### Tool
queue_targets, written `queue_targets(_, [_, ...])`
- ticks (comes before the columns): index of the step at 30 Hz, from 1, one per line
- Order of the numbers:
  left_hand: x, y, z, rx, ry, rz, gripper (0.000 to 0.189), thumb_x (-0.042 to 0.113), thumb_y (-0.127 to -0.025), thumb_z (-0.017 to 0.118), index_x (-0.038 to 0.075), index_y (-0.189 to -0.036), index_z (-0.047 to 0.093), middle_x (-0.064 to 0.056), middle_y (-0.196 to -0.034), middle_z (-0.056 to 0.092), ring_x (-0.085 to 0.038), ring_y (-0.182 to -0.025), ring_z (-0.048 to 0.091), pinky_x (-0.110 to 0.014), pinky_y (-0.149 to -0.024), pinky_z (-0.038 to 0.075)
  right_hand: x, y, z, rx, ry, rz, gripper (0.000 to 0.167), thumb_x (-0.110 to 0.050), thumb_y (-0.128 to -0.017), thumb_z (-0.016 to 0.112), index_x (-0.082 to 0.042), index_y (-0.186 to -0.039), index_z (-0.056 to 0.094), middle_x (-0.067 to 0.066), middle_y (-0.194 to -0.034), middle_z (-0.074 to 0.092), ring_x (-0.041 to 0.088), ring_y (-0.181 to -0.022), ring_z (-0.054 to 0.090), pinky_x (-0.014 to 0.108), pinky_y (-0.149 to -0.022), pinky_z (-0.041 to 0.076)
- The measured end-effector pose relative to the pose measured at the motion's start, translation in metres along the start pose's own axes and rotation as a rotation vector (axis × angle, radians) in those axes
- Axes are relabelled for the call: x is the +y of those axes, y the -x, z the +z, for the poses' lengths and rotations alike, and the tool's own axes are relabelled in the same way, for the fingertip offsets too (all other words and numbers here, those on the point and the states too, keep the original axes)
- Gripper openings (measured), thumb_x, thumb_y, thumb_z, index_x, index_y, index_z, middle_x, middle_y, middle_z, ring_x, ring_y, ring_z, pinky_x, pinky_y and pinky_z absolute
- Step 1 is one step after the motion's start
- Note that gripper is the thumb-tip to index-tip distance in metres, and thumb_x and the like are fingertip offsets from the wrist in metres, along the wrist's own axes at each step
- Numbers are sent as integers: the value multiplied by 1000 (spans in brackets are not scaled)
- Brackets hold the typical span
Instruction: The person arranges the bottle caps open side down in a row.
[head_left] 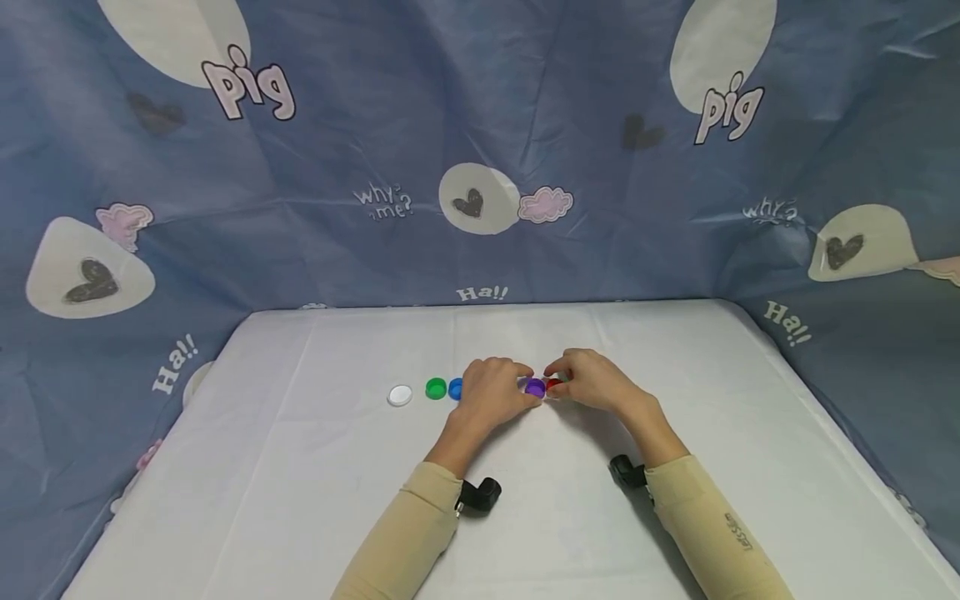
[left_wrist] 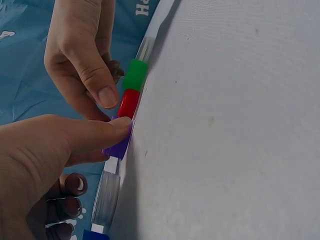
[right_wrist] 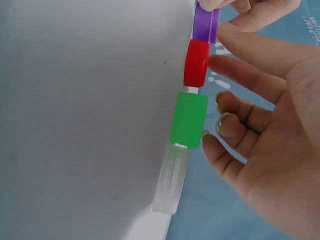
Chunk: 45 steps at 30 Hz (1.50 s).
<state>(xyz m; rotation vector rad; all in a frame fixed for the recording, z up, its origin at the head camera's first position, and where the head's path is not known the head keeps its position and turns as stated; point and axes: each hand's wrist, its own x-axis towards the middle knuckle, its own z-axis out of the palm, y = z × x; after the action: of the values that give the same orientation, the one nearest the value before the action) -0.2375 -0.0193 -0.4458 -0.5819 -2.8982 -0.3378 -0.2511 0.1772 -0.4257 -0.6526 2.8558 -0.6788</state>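
My left hand (head_left: pixel 491 392) pinches a round purple cap (left_wrist: pixel 119 142) between thumb and index finger; its other fingers curl loosely. The cap stays in a row of caps on the white cloth. Right beside it is a red cap (right_wrist: pixel 197 63). My right hand (head_left: pixel 596 379) hovers at the red cap, thumb and index finger apart, with no clear grip on it. Beyond the red one come a green cap (right_wrist: pixel 189 119) and a clear cap (right_wrist: pixel 171 180), both hidden by the right hand in the head view.
To the left of my left hand are a blue cap (head_left: pixel 455 388), another green cap (head_left: pixel 436 387) and a white cap (head_left: pixel 400 395). A second clear cap (left_wrist: pixel 106 197) lies between the blue and purple ones. A white-covered table (head_left: pixel 315 500) meets a blue printed curtain (head_left: pixel 480 100).
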Motion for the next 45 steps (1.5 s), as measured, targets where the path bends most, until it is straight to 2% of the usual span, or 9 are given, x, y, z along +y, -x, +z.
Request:
queue_targets(7, [-3,2,0,15,-9,17,41,55,-77,79,30,-110,78,6,-103,77,-17,-84,68,-32,-67,44,-5,-3,2,-14,-5,-28,22,-25,-84,79,-17,-104,78,-3,-82,60,13,-73,49,28,-65,40])
queue_targets(13, [-6,3,1,25,-32,29,38,55,-78,79,31,-108,78,6,-103,77,-17,-84,69,-33,-69,46,-6,-6,6,-11,17,-33,25,-24,-81,82,-16,-104,79,-4,-82,61,12,-74,50,28,-67,41])
queue_targets(20, [-7,3,2,38,-12,47,33,51,-78,80,30,-104,79,7,-98,78,-16,-81,69,-32,-66,44,-10,-8,8,-7,21,-49,25,-23,-79,84,-15,-102,79,-3,-81,60,12,-74,52,28,-67,41])
queue_targets(28, [-8,4,2,27,1,55,31,48,-79,80,30,-104,79,8,-99,77,-14,-84,69,-33,-70,45,-13,-7,10,1,19,-55,23,-22,-79,83,-15,-101,79,-2,-79,59,12,-71,50,28,-66,40])
queue_targets(33, [-13,3,3,43,21,71,31,49,-80,79,29,-105,79,7,-98,77,-14,-85,69,-32,-73,46,-14,-8,9,3,16,-57,26,-23,-81,82,-15,-106,78,-2,-81,58,12,-72,50,28,-66,41])
queue_targets(37, [-16,3,0,59,37,65,31,49,-81,78,30,-105,79,6,-99,77,-14,-87,69,-34,-76,47,-14,-10,9,15,7,-66,29,-24,-82,81,-14,-110,76,-2,-84,59,12,-73,51,28,-66,42])
queue_targets(45, [-17,4,-6,61,38,67,33,50,-82,76,31,-110,77,6,-101,77,-15,-90,68,-35,-78,47,-14,-11,7,61,-28,-96,26,-24,-82,81,-14,-106,77,-1,-79,56,12,-67,49,27,-61,40])
